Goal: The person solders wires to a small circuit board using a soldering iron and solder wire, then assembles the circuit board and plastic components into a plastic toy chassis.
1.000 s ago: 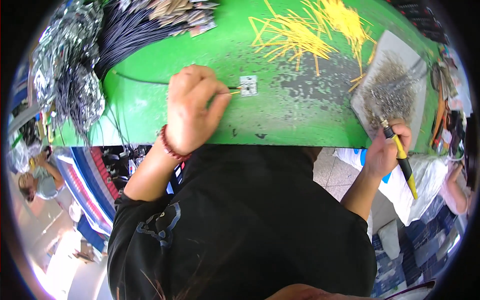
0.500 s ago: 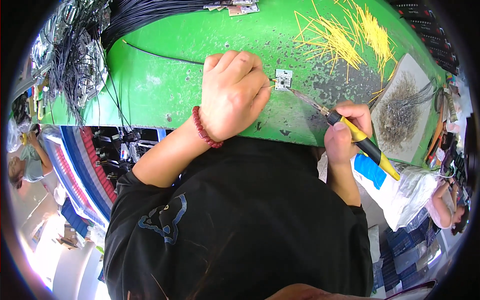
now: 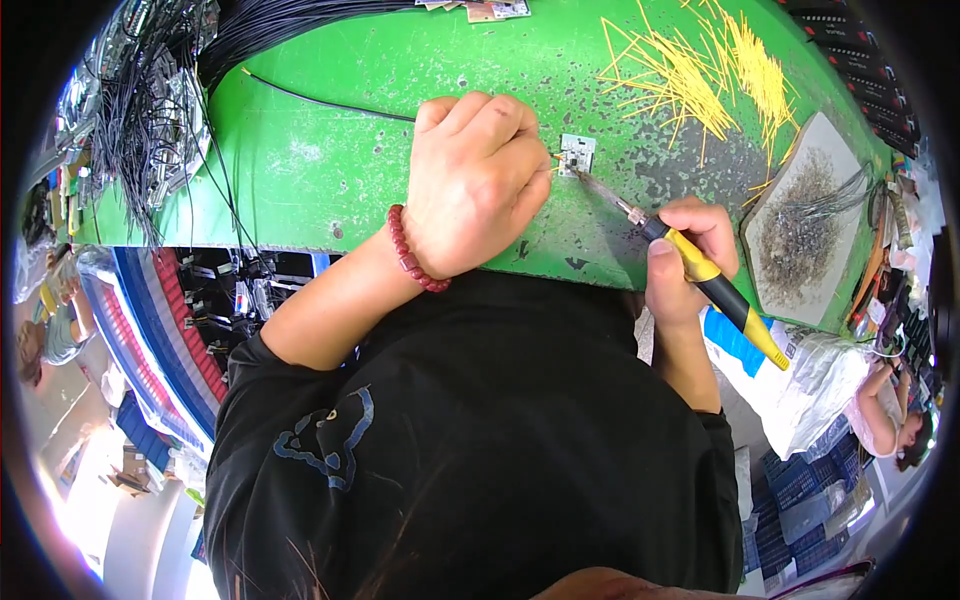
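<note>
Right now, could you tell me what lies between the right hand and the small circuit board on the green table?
In the head view, only the soldering iron's metal shaft spans it, running from the right hand to the small circuit board over bare green table.

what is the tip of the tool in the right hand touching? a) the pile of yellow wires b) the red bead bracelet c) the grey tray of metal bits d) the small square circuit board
d: the soldering iron in the right hand has its tip on the small square circuit board, beside the left hand.
</note>
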Demonstrator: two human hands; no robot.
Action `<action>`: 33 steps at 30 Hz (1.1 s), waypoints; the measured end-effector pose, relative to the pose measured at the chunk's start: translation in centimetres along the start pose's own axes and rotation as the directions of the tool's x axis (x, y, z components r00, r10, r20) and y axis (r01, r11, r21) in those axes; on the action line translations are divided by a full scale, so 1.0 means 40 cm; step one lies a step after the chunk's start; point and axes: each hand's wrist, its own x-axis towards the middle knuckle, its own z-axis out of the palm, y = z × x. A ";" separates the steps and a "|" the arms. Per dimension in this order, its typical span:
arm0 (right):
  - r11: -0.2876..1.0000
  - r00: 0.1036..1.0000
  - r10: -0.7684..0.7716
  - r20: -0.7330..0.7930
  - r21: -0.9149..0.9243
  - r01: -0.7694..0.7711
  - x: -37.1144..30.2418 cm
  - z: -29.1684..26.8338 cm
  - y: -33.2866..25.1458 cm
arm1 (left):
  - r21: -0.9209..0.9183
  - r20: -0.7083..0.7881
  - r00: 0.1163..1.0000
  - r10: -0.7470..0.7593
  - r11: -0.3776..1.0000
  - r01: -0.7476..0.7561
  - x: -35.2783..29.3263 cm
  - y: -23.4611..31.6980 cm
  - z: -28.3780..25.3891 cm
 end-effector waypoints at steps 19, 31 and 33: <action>0.991 0.955 -0.125 -0.269 -0.087 0.106 -0.057 -0.129 0.012 | -0.052 0.086 0.995 0.047 0.998 -0.042 0.102 0.030 0.009; 0.993 0.956 -0.099 -0.275 0.032 0.112 -0.063 -0.145 0.029 | 0.247 0.178 0.979 0.103 0.958 -0.146 0.215 0.062 0.116; 0.991 0.955 -0.117 -0.273 0.033 0.131 -0.061 -0.145 0.032 | 0.134 0.075 0.985 0.155 0.977 -0.164 0.201 0.058 0.084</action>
